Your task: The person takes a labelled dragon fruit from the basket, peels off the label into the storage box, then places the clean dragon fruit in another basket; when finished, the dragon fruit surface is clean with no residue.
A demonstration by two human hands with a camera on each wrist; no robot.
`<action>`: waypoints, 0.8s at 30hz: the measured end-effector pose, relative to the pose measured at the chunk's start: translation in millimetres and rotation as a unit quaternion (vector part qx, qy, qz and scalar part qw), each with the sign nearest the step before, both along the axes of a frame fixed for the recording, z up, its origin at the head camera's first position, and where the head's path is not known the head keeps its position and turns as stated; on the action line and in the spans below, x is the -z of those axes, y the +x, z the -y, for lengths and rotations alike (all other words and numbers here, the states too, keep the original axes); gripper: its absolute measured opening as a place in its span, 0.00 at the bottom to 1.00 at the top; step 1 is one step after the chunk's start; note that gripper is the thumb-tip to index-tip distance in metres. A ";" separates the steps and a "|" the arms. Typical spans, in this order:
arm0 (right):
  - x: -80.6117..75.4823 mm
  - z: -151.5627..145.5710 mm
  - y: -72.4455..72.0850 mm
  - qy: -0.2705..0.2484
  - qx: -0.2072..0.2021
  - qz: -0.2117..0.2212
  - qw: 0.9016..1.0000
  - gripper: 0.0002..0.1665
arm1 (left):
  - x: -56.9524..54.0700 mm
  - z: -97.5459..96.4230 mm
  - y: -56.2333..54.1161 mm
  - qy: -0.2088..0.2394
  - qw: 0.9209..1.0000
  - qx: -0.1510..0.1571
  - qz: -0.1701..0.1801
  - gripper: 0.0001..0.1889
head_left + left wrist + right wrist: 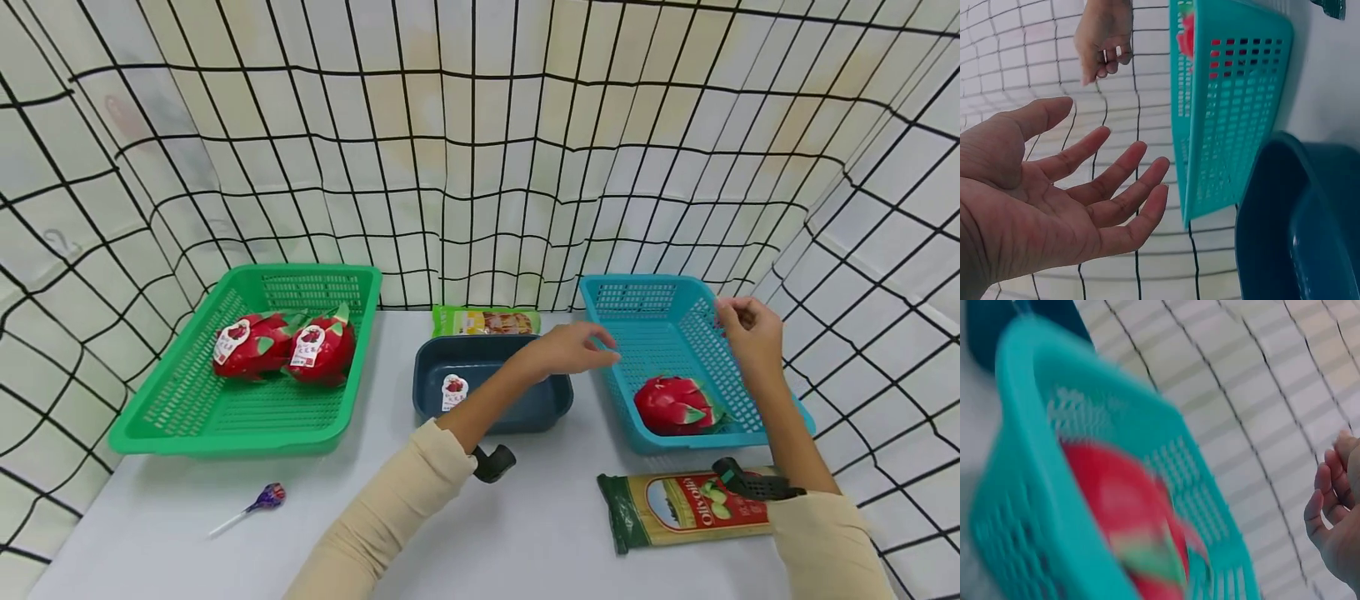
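My left hand (pixel 573 347) is over the right side of the dark blue tub (pixel 492 423), near the left rim of the light blue basket (pixel 648 283). Its fingers are spread and relaxed in the left wrist view, with nothing in the palm (pixel 1041 206). At the basket's right rim, my right hand (pixel 752 337) hangs with loosely bent fingers and no object visible in it. One red dragon fruit (pixel 675 406) lies in the front of that basket; the right wrist view shows the fruit (pixel 1116 494) blurred. A white sticker (pixel 454 392) shows inside the tub.
To the left, a green basket (pixel 262 442) holds two dragon fruits (pixel 322 350) with white labels. A wrapped lollipop (pixel 268 497) lies in front of it. A green packet (pixel 487 321) sits behind the tub. Below the light blue basket lies a pasta pack (pixel 701 508). Black netting surrounds the table.
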State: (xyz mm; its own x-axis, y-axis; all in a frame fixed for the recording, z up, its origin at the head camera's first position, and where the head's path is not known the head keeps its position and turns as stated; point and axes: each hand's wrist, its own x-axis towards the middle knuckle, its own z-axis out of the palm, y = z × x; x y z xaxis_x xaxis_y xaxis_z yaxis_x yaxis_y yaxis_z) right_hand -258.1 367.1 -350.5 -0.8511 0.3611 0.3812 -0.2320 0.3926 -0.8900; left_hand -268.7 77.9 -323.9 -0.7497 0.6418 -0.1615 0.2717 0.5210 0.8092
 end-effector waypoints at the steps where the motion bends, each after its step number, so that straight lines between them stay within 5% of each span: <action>1: -4.5 10.7 -0.5 -0.011 -0.014 -0.011 1.000 0.11 | -0.9 7.3 -0.7 0.010 1.000 -0.004 0.003 0.21; 7: -12.9 68.9 -9.8 0.007 -0.094 -0.027 0.995 0.23 | -10.1 61.2 -14.1 0.057 0.997 -0.055 0.025 0.19; 13: -4.1 125.8 -24.0 0.006 -0.214 -0.002 0.977 0.19 | -22.9 128.5 -36.4 0.068 0.985 -0.151 0.042 0.22; 20: 6.0 203.6 -29.2 0.007 -0.320 0.094 0.943 0.19 | -30.7 212.2 -51.6 0.084 0.963 -0.247 0.073 0.28; 24: 13.0 250.1 -25.4 -0.040 -0.389 0.156 0.907 0.18 | -29.7 258.2 -55.6 0.074 0.961 -0.258 0.068 0.32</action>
State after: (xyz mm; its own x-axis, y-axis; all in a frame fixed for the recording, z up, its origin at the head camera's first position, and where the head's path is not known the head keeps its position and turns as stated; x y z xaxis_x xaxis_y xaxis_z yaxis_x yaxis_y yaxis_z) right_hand -283.4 116.9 -363.6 -0.9222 -0.3788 0.0776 -0.1436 0.1494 -0.9783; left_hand -324.3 -180.3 -294.2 -0.9530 0.2133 -0.2152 -0.1049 0.4340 0.8948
